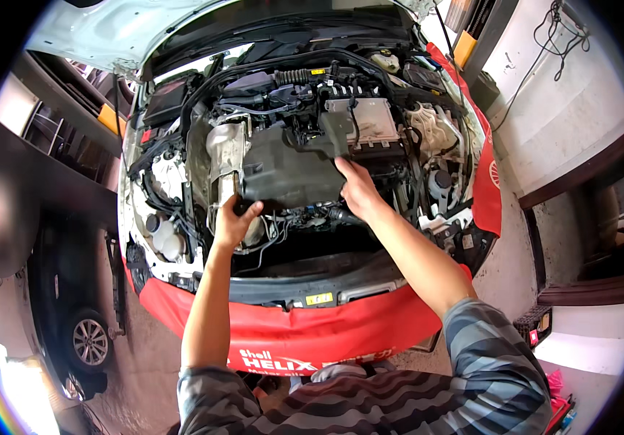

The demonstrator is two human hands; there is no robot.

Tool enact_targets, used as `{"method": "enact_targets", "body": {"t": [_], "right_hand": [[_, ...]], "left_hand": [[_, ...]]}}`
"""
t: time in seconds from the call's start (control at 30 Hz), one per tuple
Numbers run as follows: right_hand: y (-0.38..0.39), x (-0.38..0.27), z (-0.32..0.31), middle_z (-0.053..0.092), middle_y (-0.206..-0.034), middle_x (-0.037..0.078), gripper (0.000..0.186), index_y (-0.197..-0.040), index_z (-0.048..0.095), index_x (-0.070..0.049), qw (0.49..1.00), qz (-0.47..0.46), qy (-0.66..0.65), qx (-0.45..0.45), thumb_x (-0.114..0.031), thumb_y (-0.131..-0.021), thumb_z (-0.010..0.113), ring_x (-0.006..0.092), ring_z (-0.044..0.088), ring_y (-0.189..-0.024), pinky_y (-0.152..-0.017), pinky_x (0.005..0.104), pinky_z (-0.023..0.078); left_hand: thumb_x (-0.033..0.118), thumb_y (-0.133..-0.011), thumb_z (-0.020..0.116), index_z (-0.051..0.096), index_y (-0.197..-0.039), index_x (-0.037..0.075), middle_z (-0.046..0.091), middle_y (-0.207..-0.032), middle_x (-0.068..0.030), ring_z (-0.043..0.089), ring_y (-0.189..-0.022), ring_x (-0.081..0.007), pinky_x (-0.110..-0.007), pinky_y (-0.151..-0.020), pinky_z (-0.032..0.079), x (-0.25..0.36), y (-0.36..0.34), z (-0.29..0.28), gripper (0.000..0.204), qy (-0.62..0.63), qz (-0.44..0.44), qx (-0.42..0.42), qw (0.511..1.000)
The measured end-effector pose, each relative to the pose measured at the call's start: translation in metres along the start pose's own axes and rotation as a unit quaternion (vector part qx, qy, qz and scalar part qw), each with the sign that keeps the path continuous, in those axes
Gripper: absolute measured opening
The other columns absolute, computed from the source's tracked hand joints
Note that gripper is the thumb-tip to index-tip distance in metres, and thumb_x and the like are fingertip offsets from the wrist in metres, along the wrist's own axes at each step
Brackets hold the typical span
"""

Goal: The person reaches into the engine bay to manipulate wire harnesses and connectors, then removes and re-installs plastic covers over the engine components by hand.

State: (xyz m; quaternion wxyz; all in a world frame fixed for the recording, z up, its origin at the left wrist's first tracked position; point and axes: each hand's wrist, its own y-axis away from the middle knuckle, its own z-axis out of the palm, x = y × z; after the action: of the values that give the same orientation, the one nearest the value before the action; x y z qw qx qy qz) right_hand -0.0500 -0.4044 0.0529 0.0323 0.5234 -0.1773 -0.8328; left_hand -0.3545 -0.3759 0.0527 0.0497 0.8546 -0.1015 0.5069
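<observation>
A dark plastic engine cover (286, 177) lies across the middle of the open engine bay. My left hand (233, 221) grips its lower left corner, thumb along the front edge. My right hand (357, 187) holds its right edge, fingers closed on it. A silver metal shield (225, 141) is just left of the cover. A grey finned housing (362, 119) sits behind it at the right, partly hidden by the cover's raised section.
The car's raised bonnet (91, 32) is overhead. A red protective sheet (174, 308) drapes the front and right wing. Another dark car (58, 290) stands at left, a small black crate (533, 326) at lower right. A cable (558, 43) hangs on the right wall.
</observation>
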Motion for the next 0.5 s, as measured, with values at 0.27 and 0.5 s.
{"method": "enact_targets", "body": {"t": [0.27, 0.5], "right_hand": [[-0.211, 0.022, 0.008, 0.068, -0.104, 0.017, 0.053, -0.113, 0.063, 0.008, 0.961, 0.046, 0.214, 0.167, -0.043, -0.1, 0.059, 0.026, 0.061, -0.093, -0.08, 0.0404, 0.047], [-0.247, 0.045, -0.018, 0.071, -0.088, 0.021, 0.047, -0.097, 0.068, 0.009, 0.927, -0.021, 0.317, 0.198, -0.037, -0.099, 0.059, 0.0288, 0.067, -0.081, -0.075, 0.0407, 0.05]], "left_hand": [[0.043, -0.082, 0.079, 0.073, -0.098, 0.0, 0.074, -0.083, -0.013, 0.069, -0.076, -0.0243, -0.037, -0.075, 0.053, -0.088, -0.166, 0.037, 0.047, -0.081, -0.055, 0.029, 0.995], [0.05, -0.084, 0.075, 0.063, -0.122, -0.006, 0.07, -0.107, -0.0271, 0.068, -0.104, -0.0394, -0.045, -0.09, 0.052, -0.102, -0.17, 0.079, 0.069, -0.155, -0.013, 0.102, 0.983]]}}
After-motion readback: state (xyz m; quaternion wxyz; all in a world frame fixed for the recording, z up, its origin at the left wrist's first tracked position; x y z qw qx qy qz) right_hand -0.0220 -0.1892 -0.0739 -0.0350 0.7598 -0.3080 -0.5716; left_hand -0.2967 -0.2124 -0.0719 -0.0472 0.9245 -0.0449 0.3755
